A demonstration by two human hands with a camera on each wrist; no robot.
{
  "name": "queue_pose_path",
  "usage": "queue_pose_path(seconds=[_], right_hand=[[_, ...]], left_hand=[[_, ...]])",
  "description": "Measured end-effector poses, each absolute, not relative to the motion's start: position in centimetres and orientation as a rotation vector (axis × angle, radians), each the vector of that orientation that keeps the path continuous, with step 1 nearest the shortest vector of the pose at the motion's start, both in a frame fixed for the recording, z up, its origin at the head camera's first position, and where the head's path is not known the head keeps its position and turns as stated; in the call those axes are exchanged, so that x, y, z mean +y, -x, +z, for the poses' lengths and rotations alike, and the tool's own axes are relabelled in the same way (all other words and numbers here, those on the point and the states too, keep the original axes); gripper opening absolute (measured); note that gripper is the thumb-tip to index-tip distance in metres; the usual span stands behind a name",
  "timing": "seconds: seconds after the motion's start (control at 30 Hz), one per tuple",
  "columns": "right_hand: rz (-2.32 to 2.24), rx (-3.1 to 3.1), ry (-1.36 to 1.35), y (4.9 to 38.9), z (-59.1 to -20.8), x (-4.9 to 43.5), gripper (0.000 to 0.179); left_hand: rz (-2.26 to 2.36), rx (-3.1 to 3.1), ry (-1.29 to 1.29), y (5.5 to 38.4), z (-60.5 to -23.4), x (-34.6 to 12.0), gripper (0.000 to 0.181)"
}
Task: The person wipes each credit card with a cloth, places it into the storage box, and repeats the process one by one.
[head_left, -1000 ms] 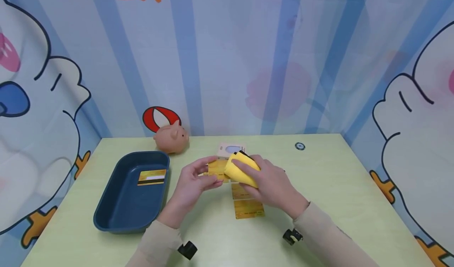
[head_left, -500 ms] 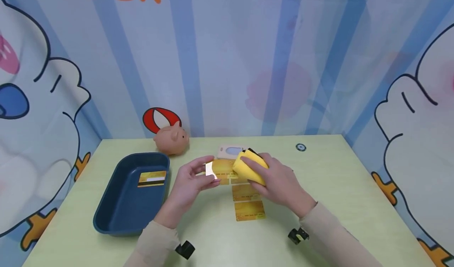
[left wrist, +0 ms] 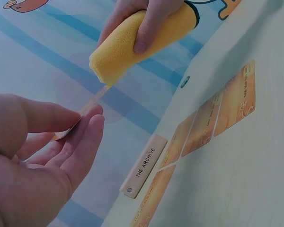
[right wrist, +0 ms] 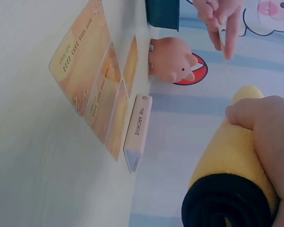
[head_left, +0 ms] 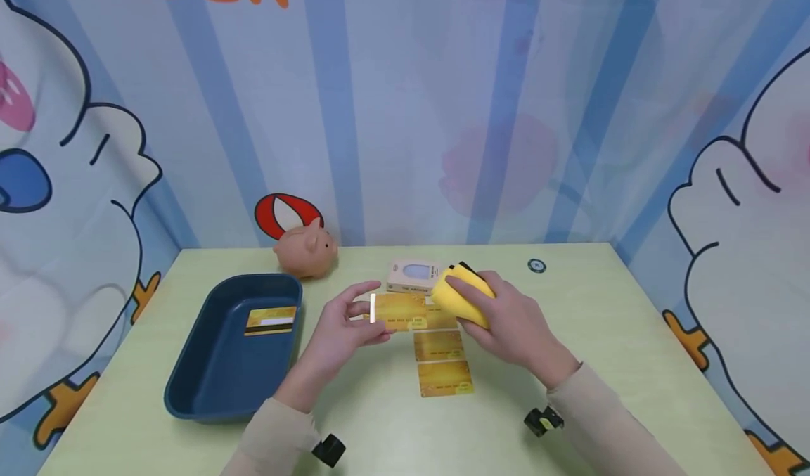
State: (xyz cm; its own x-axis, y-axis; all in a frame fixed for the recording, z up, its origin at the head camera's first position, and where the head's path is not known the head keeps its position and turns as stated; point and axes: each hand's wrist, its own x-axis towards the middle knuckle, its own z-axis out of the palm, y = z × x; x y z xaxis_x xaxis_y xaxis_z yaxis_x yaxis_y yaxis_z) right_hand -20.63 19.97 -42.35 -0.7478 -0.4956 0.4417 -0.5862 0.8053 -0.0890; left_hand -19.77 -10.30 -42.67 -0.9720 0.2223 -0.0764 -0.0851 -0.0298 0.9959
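My left hand [head_left: 342, 332] pinches a gold bank card [head_left: 400, 310] by its left edge, with the thumb on one face and the fingers behind. The card is held above the table, and a strip of glare lies along its left side. My right hand [head_left: 509, 321] grips a rolled yellow cloth [left wrist: 128, 45] with a black edge. In the head view the cloth sits just right of the card; in the left wrist view its lower end is at the card's far edge, and I cannot tell whether they touch. Several more gold cards [head_left: 445, 378] lie flat below.
On the left stands a dark blue tray [head_left: 221, 384] with a gold card [head_left: 270, 320] in it, stripe side up. Behind my hands are a piggy bank [head_left: 306, 251], a small box [right wrist: 137, 125] marked THE ARCHIVE, and a round disc [head_left: 536, 266] near the back edge.
My right hand has moved to the right with the cloth, uncovering more of the held card. The left hand stays nearly in place, and glare has appeared on the card's left end and narrowed.
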Motion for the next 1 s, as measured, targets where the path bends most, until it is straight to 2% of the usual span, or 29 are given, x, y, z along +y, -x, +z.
queue_pose_path(seconds=[0.2, 0.67, 1.0], right_hand=[[0.324, -2.581, -0.799, 20.7, -42.3, 20.7, 0.065], [0.359, -2.57, -0.773, 20.5, -42.3, 21.2, 0.067], [0.368, -2.581, -0.755, 20.4, -42.0, 21.3, 0.067]], left_hand=[[2.096, 2.039, -0.141, 19.9, -43.1, -10.1, 0.066], [2.089, 2.164, -0.084, 19.6, -43.7, -9.8, 0.031], [2.159, 2.176, -0.09, 19.7, -44.1, -9.1, 0.019]])
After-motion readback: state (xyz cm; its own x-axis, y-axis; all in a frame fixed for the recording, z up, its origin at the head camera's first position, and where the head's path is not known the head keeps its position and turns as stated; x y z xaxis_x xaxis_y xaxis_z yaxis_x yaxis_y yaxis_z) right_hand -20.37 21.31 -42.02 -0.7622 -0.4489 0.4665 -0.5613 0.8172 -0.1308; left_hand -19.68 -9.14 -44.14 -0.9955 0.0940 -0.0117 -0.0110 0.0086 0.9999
